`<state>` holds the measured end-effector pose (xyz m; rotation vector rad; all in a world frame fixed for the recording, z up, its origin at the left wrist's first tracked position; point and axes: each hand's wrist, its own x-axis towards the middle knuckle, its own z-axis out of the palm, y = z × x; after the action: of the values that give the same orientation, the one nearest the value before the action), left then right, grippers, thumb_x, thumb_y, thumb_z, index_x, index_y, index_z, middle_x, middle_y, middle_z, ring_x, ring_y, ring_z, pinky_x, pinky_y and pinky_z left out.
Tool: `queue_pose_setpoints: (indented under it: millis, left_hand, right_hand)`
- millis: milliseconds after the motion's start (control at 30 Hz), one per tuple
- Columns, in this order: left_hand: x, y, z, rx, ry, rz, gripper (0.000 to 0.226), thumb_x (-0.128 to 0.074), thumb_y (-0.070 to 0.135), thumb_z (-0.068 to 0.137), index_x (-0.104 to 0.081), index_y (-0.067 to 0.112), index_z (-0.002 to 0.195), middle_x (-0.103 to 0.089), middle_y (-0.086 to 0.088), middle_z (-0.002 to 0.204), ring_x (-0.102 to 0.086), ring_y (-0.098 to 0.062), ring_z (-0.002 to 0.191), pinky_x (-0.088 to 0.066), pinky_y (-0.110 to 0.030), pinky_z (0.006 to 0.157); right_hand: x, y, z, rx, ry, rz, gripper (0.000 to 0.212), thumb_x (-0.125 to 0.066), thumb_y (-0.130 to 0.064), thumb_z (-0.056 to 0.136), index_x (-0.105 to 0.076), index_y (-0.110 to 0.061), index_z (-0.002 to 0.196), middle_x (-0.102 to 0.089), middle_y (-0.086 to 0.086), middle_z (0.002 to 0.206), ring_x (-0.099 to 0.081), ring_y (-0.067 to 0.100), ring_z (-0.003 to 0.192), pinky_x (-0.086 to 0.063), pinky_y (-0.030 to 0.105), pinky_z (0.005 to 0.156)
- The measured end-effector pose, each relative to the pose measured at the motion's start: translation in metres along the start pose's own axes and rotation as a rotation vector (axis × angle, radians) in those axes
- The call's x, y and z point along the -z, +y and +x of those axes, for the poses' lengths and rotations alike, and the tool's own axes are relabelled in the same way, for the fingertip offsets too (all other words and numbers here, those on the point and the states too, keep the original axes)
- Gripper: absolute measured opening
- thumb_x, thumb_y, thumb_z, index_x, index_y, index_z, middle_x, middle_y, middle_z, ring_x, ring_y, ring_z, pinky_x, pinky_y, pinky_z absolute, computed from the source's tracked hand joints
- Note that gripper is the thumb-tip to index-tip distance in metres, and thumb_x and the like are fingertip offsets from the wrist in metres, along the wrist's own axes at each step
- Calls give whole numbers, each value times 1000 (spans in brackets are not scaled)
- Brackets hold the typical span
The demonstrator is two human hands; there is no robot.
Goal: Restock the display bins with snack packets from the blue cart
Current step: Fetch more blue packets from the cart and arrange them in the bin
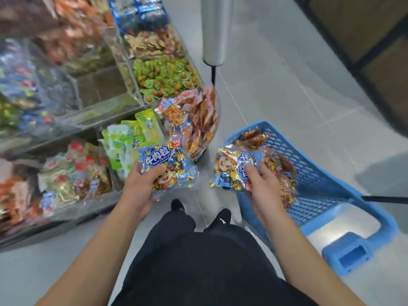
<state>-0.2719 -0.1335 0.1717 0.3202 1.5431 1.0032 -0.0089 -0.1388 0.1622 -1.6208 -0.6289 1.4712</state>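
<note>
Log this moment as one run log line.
left hand: holds beef cubes packet | right hand: holds second packet over blue cart

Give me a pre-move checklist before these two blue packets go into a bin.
1. Left hand grips a blue beef-cube packet: ok.
2. Right hand grips the second blue packet, with a red-gold packet behind it; whether the hand holds that one too: cannot tell.
3. Matching bin for blue packets: cannot tell, no bin in view clearly shows the same product and the shelves are blurred.
4. Nearest lower bins have room: not ok, they look heaped.
5. Blue cart stands close on the right: ok.
6. Stock left in cart: ok, more red-gold packets lie at its far end.
</note>
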Motion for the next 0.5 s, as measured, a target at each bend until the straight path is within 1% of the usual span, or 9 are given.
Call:
queue_pose_setpoints:
  millis: [67, 133, 200, 233, 300, 333, 367, 433, 500]
  left_hand:
    - [25, -3, -10, -20, 64, -39, 81, -74, 17, 90, -27, 21, 156, -54, -10, 146, -63, -30, 120, -46, -62, 102]
    - [54, -6, -20, -27, 133, -102, 80, -73, 15, 90, -28, 21, 156, -58, -7, 141, -65, -28, 115, -47, -59, 101]
    - [84, -9, -27, -20, 165, -150, 69, -73, 13, 90, -38, 18, 149, -67, -9, 128, -67, -29, 109, -50, -57, 98]
    - [99, -11, -31, -19, 177, -161, 60, -72, 12, 90, -44, 16, 143, -69, -11, 123, -69, -31, 105, -53, -55, 93]
    - [133, -13, -36, -39, 212, -205, 39, -71, 9, 90, -55, 17, 124, -73, -11, 111, -71, -30, 91, -61, -46, 73]
    - [150, -13, -39, -49, 228, -239, 33, -71, 8, 90, -57, 18, 118, -74, -10, 106, -71, -28, 86, -62, -42, 63]
    - [167, -12, -42, -56, 240, -269, 31, -70, 7, 90, -57, 18, 115, -74, -9, 103, -72, -28, 83, -61, -39, 58]
    - [203, -9, -48, -73, 253, -302, 29, -70, 6, 90, -58, 18, 113, -75, -8, 101, -73, -28, 82, -60, -38, 56]
    - [237, -5, -52, -91, 253, -321, 30, -68, 5, 91, -58, 17, 117, -76, -8, 104, -74, -28, 86, -61, -42, 59]
  right_hand:
    - [-23, 8, -11, -24, -59, -12, 47, -67, -54, 71, -71, -22, 104, -74, 5, 106, -66, 21, 102, -51, 44, 94]
    - [-48, 16, -21, -46, -93, -43, 41, -67, -52, 71, -70, -20, 95, -71, 18, 103, -65, 23, 90, -52, 46, 86]
    - [-73, 21, -29, -42, -139, -107, 20, -66, -46, 80, -71, -28, 85, -74, 5, 94, -69, 19, 86, -53, 49, 82]
    - [-86, 23, -32, -23, -161, -135, 16, -65, -43, 83, -70, -29, 82, -74, -1, 88, -69, 16, 83, -53, 48, 79]
    - [-115, 26, -40, 9, -193, -198, 18, -64, -43, 84, -69, -26, 81, -73, -4, 86, -69, 18, 84, -53, 52, 83]
    - [-131, 28, -46, 21, -215, -210, 17, -64, -42, 84, -70, -26, 84, -74, -2, 90, -70, 21, 89, -54, 53, 88]
    - [-147, 30, -52, 30, -245, -213, 17, -64, -42, 84, -72, -27, 88, -76, -1, 95, -71, 23, 94, -54, 53, 92]
    - [-180, 34, -66, 37, -280, -224, 24, -64, -43, 82, -72, -25, 95, -76, 1, 99, -71, 25, 98, -53, 53, 94]
    - [-213, 39, -81, 53, -292, -250, 38, -65, -49, 77, -70, -17, 97, -75, 1, 97, -69, 25, 96, -54, 48, 89]
